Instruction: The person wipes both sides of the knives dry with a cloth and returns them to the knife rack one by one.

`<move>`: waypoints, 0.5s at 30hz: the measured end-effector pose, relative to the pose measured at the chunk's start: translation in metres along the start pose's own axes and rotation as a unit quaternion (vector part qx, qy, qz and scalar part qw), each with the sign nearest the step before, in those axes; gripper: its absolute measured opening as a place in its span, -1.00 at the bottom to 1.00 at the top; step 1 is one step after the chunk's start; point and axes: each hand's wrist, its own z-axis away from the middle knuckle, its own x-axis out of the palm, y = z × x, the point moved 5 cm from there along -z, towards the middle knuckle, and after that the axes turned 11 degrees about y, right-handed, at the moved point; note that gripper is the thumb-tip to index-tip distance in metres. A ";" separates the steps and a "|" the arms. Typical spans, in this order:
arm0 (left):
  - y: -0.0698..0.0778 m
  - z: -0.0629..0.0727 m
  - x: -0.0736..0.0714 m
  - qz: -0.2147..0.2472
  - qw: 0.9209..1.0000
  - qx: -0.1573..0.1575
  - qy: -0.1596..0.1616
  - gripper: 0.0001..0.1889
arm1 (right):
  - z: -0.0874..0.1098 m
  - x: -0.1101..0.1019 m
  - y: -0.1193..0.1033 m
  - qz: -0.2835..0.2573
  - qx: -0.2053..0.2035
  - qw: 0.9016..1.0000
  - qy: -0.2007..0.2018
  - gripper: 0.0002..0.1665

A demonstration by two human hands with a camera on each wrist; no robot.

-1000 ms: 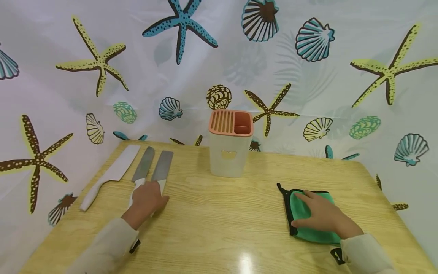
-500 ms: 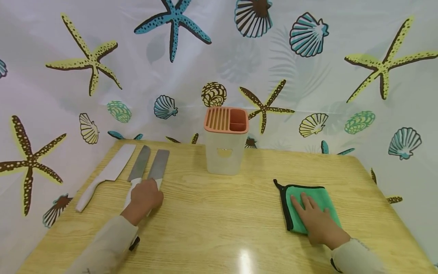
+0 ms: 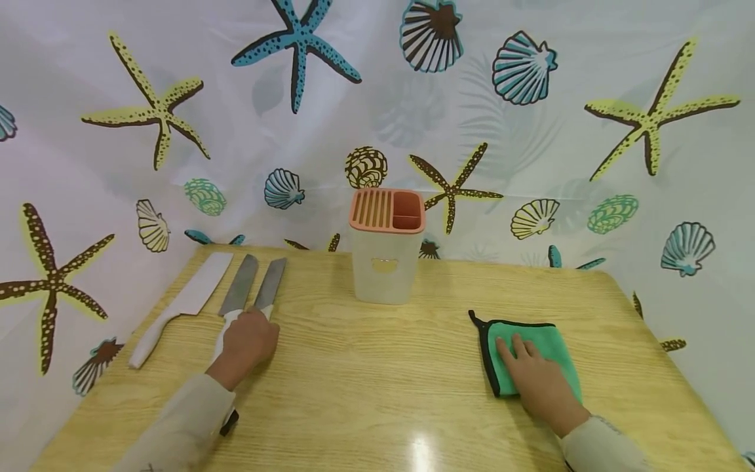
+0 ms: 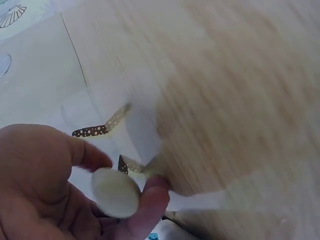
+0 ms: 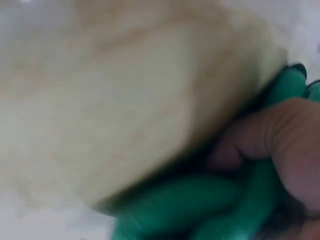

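Observation:
My left hand (image 3: pixel 250 337) grips the white handle of the right-hand kitchen knife (image 3: pixel 270 283), its blade pointing away and turned partly on edge. The handle's rounded end shows between thumb and fingers in the left wrist view, where the handle (image 4: pixel 115 192) is blurred. Close by on the left lies a second knife (image 3: pixel 240 286), its handle partly behind my hand. A white cleaver (image 3: pixel 197 288) lies farther left. At the right, my right hand (image 3: pixel 545 387) holds a green cloth (image 3: pixel 554 341) with black edging, fingers over its top. The right wrist view shows my thumb (image 5: pixel 250 137) tucked into bunched folds.
A whitish knife holder (image 3: pixel 386 269) with a slotted orange top stands upright at the back middle of the wooden table (image 3: pixel 366 373). Behind the table hangs a curtain (image 3: pixel 330 131) printed with starfish and shells.
The gripped knife's blade has turned and now looks narrower. My right hand has shifted on the cloth; its thumb, earlier spread over the black edge, is now hidden in the head view.

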 end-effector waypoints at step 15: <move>-0.010 0.001 -0.014 0.057 0.997 -0.003 0.052 -0.53 | -0.013 -0.009 0.020 -0.090 0.085 0.992 -0.031 -0.19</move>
